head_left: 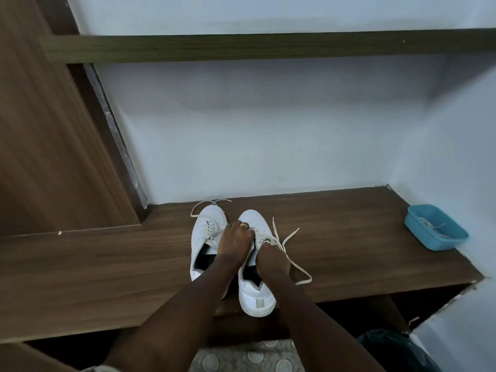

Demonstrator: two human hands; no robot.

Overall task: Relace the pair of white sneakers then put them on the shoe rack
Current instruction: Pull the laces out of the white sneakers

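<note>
Relacing step: nearer sneaker (256, 294) and farther sneaker (208, 224) stand side by side on the wooden ledge (349, 237), 6 o'clock of centre; left hand (236, 238) grips the nearer sneaker's eyelet row; right hand (269, 260) pinches its lace (295, 267), whose loose ends trail towards 4 o'clock; next move likely calls for feeding a tip through an eyelet

- Blue plastic tub (429, 238) sits far right, tight against the white wall (268, 130), white bits inside.
- Dark bag (389, 350) sits bottom-right.
- Spotted mat (241, 358) lies underfoot.
</note>
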